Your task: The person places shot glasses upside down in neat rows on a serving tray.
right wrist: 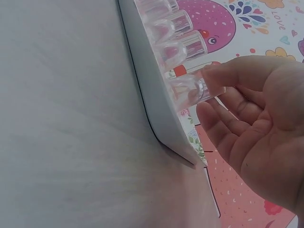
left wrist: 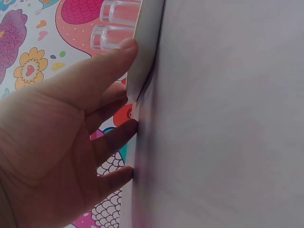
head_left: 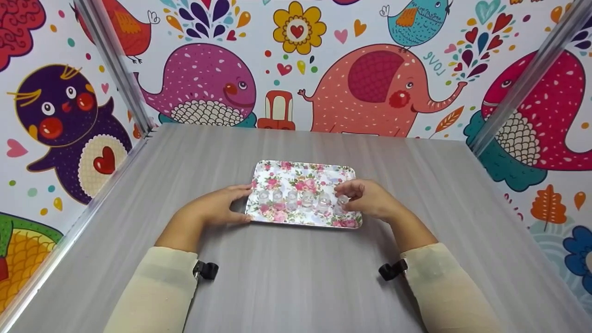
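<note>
A white tray [head_left: 323, 173] with a pink floral print lies on the table. Across it runs a row of several small clear glasses [head_left: 292, 198], which look upside down, thick bases upward. At the tray's right end, my right hand [head_left: 372, 201] pinches the last clear glass [right wrist: 187, 90] near its top between thumb and fingers; its lower end is at the tray. My left hand [head_left: 215, 206] rests at the tray's left edge, thumb [left wrist: 127, 45] touching the rim near the front corner. The other fingers [left wrist: 114, 140] extend loosely along that side toward the back.
The grey wood-grain table [head_left: 296, 277] ends at a back wall [head_left: 296, 69] covered with cartoon animals. Metal posts [head_left: 115, 69] stand at its back corners. Black wrist cameras [head_left: 208, 270] sit at both cream sleeves [head_left: 152, 291].
</note>
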Motion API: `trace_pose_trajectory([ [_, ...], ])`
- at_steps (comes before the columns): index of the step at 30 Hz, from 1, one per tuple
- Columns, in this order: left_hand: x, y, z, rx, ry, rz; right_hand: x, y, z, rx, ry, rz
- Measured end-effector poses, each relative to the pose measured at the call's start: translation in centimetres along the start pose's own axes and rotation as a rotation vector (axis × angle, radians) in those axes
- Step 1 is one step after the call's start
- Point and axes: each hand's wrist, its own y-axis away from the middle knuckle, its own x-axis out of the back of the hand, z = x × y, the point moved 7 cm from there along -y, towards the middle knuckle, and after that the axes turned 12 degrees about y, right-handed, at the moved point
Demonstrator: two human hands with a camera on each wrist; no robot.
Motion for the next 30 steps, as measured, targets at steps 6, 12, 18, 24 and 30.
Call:
trace_pose_trajectory([
  [6,0.0,-0.1,0.0,-0.025,-0.019,-0.007,-0.1,0.1,0.0,-0.001,0.001,-0.006],
  [12,-0.1,-0.2,0.0,-0.035,-0.026,-0.004,-0.1,0.1,0.2,-0.013,0.021,-0.009],
  [18,0.0,-0.1,0.1,-0.032,-0.02,-0.003,0.0,0.1,0.3,-0.024,0.014,-0.005],
  [24,0.1,-0.1,0.2,-0.019,-0.019,0.019,0.4,0.1,0.3,-0.03,-0.01,0.019],
  [30,0.9,-0.4,0.5,0.029,0.005,0.107,1.3,0.2,0.8,-0.084,-0.037,0.079],
])
